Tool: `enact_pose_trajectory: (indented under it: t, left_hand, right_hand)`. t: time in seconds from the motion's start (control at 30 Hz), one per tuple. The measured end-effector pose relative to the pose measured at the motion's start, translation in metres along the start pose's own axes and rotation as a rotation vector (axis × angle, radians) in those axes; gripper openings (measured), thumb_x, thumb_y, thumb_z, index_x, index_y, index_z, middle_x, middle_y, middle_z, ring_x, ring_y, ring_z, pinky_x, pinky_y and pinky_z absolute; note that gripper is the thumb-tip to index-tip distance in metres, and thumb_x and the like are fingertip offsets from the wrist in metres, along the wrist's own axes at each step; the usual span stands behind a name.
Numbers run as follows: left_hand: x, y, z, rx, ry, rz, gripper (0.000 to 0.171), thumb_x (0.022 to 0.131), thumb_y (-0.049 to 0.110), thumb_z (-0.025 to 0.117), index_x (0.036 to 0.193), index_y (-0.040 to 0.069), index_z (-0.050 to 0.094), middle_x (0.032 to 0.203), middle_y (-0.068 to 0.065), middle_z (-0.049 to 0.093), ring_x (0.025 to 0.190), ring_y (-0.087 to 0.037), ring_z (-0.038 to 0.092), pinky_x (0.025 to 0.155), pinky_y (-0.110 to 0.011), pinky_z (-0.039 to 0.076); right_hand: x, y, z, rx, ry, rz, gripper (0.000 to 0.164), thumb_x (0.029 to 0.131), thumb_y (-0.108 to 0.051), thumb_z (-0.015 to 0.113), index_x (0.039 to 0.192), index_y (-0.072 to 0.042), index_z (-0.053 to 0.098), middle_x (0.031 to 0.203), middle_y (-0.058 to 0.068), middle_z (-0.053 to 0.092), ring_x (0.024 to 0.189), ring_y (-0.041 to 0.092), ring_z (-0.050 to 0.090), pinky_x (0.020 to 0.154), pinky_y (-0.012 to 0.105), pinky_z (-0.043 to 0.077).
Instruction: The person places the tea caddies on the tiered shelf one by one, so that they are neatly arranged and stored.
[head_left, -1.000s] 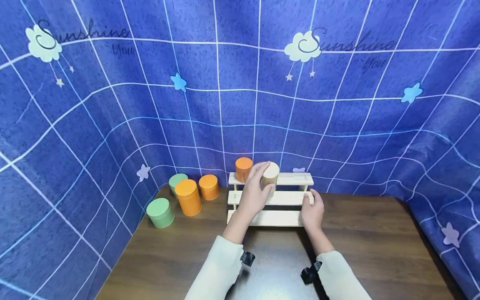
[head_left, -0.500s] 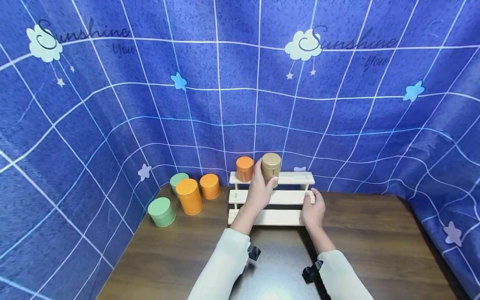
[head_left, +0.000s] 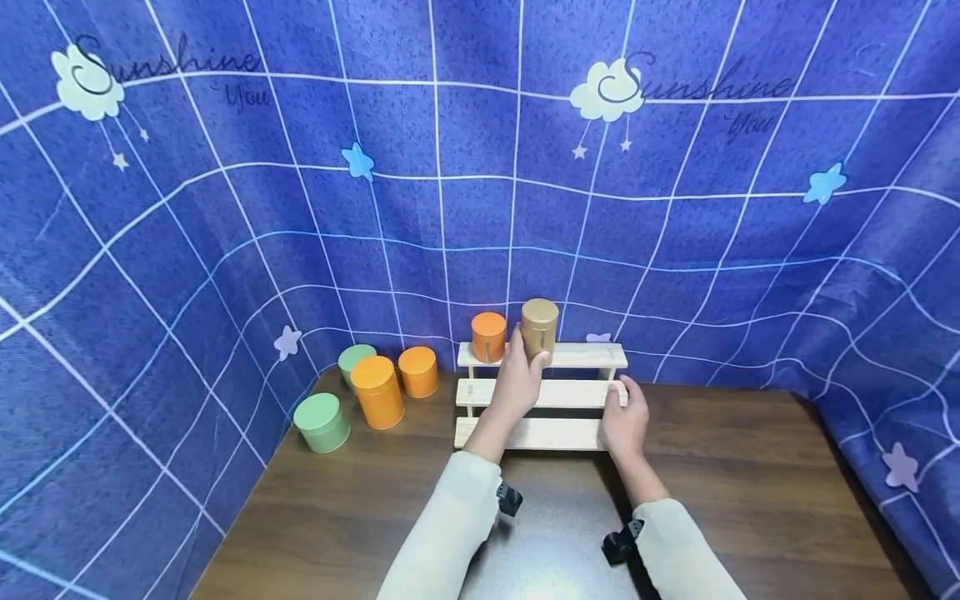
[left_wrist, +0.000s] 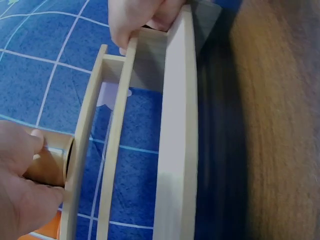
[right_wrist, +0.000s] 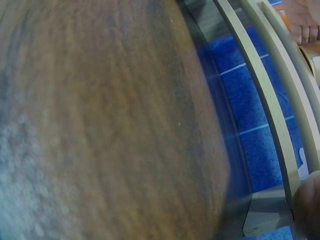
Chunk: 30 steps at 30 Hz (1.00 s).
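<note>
Here: gold canister, upright at top tier of wooden rack, clasped between thumb and fingers of my left grip, lid above it; rack's right end, held in my right grip.

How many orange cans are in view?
3: one orange can on the top tier of the rack, then a taller one and a shorter one on the table, left of the rack.
</note>
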<state>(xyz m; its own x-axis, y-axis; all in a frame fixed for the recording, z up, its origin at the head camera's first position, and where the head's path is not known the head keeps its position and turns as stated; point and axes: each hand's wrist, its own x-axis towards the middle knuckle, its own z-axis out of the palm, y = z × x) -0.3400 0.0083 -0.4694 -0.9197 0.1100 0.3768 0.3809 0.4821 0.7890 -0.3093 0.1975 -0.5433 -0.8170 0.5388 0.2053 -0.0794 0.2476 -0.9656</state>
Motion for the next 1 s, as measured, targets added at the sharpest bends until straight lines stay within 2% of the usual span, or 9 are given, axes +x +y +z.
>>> enact_pose_trajectory:
  t: [0.2,0.43,0.6,0.77,1.0]
  left_hand:
    - [0.003,0.001,-0.002,-0.016,-0.006,-0.028,0.075,0.11,0.024,0.056,0.167,-0.004,0.015,0.169,-0.03,0.032,0.156,-0.041,0.038,0.129,-0.053,0.034]
    - [0.007,0.006,-0.002,-0.037,-0.005,-0.093,0.076,0.109,0.02,0.055,0.168,-0.002,0.012,0.169,-0.03,0.03,0.156,-0.042,0.037,0.129,-0.055,0.032]
    - [0.009,0.011,0.001,-0.055,0.019,-0.157,0.085,0.103,0.024,0.066,0.167,0.0,0.016,0.168,-0.028,0.036,0.154,-0.041,0.042,0.128,-0.055,0.035]
    - [0.01,0.015,0.0,-0.05,0.07,-0.158,0.084,0.098,0.019,0.075,0.163,-0.003,0.028,0.16,-0.029,0.047,0.148,-0.042,0.05,0.125,-0.055,0.04]
    - [0.012,0.014,-0.004,-0.034,0.044,-0.16,0.079,0.098,0.016,0.074,0.161,-0.004,0.03,0.157,-0.029,0.05,0.146,-0.041,0.053,0.124,-0.053,0.041]
  right_hand:
    - [0.0,-0.001,0.001,0.002,0.0,-0.002,0.043,0.105,-0.009,0.053,0.145,0.008,0.055,0.15,0.033,0.055,0.145,0.044,0.049,0.125,0.055,0.036]
    - [0.001,-0.001,0.0,0.003,-0.005,0.002,0.044,0.105,-0.012,0.054,0.145,0.006,0.055,0.15,0.031,0.056,0.145,0.043,0.049,0.125,0.055,0.036]
    - [0.0,0.0,-0.002,0.011,0.01,0.004,0.043,0.105,-0.01,0.055,0.144,0.007,0.056,0.148,0.032,0.057,0.143,0.044,0.051,0.124,0.055,0.038]
    - [0.001,0.001,-0.001,0.009,0.0,0.008,0.043,0.105,-0.01,0.054,0.145,0.006,0.056,0.149,0.032,0.057,0.142,0.043,0.052,0.123,0.055,0.039]
    - [0.001,0.0,0.0,0.013,0.009,-0.002,0.043,0.105,-0.01,0.054,0.144,0.007,0.056,0.147,0.033,0.058,0.141,0.044,0.052,0.122,0.056,0.039]
